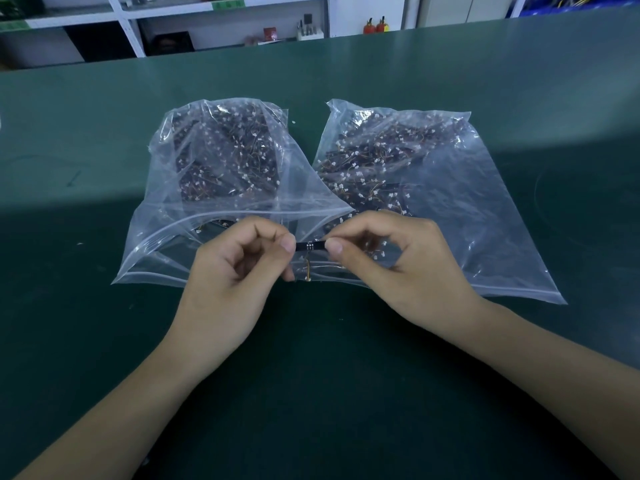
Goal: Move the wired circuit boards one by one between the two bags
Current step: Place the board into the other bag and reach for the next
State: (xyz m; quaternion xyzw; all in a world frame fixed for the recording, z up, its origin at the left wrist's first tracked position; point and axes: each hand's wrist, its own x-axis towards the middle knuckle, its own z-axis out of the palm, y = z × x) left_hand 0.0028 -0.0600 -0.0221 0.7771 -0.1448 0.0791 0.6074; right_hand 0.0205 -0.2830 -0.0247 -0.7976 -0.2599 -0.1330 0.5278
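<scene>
**Two hands, one board, above the mouths of two bags**

Two clear plastic bags packed with small wired circuit boards lie side by side on a dark green bench [86, 140], their near edges overlapping just beyond a person's knuckles. The left bag [194, 188], beyond and partly under the left hand [239, 268], is heaped with dark boards, white connectors and thin orange wires; its zip strip runs across just above the fingers. The left hand is curled narrow, thumb and forefinger pinching the left end of a single black circuit board [310, 245]. That board is held level between the two hands, above the spot where the bags meet, with a few pale dots showing on its face and short yellow-orange wires [307, 270] hanging from it toward the bench. The right hand [394, 261] mirrors the grip, fingers tucked in, thumb and forefinger closed on the board's right end. The right bag [460, 202] spreads out beyond and to the right of that hand, its boards bunched toward the far end and its nearer part mostly flat plastic. Both bare forearms reach in from the near edge. White shelving [131, 32] stands past the far side of the bench.
</scene>
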